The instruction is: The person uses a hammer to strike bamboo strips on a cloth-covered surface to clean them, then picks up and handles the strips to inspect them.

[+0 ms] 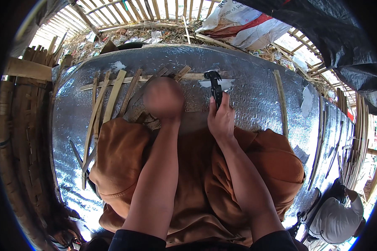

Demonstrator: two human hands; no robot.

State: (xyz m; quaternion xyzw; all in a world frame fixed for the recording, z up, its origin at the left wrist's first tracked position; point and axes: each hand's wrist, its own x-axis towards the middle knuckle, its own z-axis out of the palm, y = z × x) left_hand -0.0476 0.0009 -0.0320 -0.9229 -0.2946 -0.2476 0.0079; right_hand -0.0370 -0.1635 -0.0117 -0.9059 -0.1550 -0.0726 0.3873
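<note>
My right hand (221, 121) is wrapped round the handle of a short black hammer (215, 81), its head pointing away from me. To its left, my left hand (163, 97) is a round blur, so its fingers and anything in them do not show. That hand covers part of a long bamboo strip (192, 76) lying crosswise. Several shorter bamboo strips (114, 95) lean across this strip on the left, their near ends toward my leg. Beneath everything is a silvery foil sheet (251, 100), dusty in the middle between my brown-clothed legs (121, 154).
One bamboo strip (281, 102) lies apart on the right. Stacked bamboo (27, 138) stands along the left edge. A person in a grey shirt (337, 217) is at the lower right. Past the sheet are litter, a bamboo fence (142, 10) and a white-and-red sack (247, 27).
</note>
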